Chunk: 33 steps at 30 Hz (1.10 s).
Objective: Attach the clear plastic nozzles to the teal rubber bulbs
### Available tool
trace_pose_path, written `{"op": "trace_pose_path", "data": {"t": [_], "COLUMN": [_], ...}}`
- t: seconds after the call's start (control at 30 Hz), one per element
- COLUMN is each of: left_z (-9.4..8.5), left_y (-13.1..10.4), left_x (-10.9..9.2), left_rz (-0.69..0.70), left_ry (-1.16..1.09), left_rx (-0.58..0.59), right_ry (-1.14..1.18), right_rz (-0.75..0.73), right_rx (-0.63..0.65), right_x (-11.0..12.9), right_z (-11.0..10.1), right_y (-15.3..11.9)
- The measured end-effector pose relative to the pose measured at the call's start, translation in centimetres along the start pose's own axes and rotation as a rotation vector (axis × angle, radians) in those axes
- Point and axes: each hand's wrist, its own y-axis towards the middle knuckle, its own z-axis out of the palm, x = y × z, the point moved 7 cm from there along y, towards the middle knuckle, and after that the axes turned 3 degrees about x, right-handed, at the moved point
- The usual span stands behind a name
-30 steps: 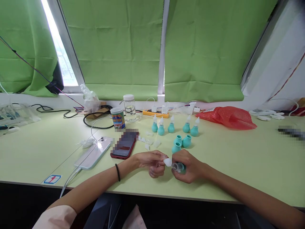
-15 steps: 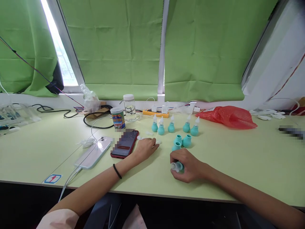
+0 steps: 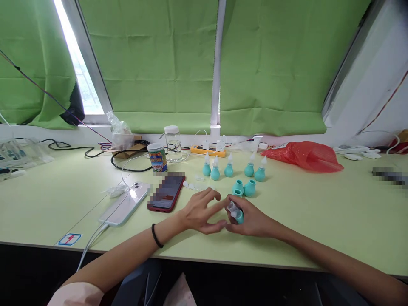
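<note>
My right hand (image 3: 250,219) is wrapped round a teal bulb (image 3: 238,216) with a clear plastic tip on it, pointing up and left. Beside it, my left hand (image 3: 202,212) has its fingers spread, the fingertips close to the tip and to the right hand's fingers; nothing shows in it. Open teal bulbs (image 3: 250,188) stand in a small group just beyond the right hand. Farther back are several teal bulbs with clear pointed tips (image 3: 228,170). Small clear and white pieces (image 3: 191,186) lie between the dark-screened phone and the left hand.
A red-edged phone (image 3: 167,193) and a white phone (image 3: 126,204) with a cable lie at the left. Behind them stand a printed can (image 3: 157,158) and a lidded jar (image 3: 173,144). A red plastic bag (image 3: 304,157) is at the back right, a power strip (image 3: 208,151) at the back.
My left hand has moved right and nearer from the small pieces to my right hand, its fingers now spread. The held bulb's tip has turned more upward.
</note>
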Motion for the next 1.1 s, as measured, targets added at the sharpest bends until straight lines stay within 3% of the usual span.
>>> {"op": "trace_pose_path", "data": {"t": [0.1, 0.27, 0.47, 0.6, 0.8, 1.1], "left_z": [0.2, 0.2, -0.7, -0.5, -0.2, 0.0], "left_y": [0.1, 0.4, 0.3, 0.1, 0.0, 0.6], "left_x": [-1.1, -1.2, -2.1, -2.1, -1.0, -0.6], "left_rz": [0.084, 0.069, 0.159, 0.175, 0.038, -0.058], "left_ry": [0.132, 0.201, 0.233, 0.207, 0.082, -0.012], "left_rx": [-0.021, -0.015, -0.137, -0.129, -0.117, -0.093], "right_ry": [0.238, 0.744, 1.088, 1.093, 0.979, 0.763], "right_rz": [0.001, 0.081, 0.178, 0.187, 0.089, 0.022], "right_rx": [0.135, 0.36, 0.447, 0.409, 0.267, 0.198], "right_x": [0.3, 0.1, -0.3, -0.2, -0.3, -0.2], "right_z": [0.8, 1.9, 2.5, 2.5, 1.9, 1.3], "right_y": [-0.2, 0.1, 0.2, 0.2, 0.7, 0.6]}}
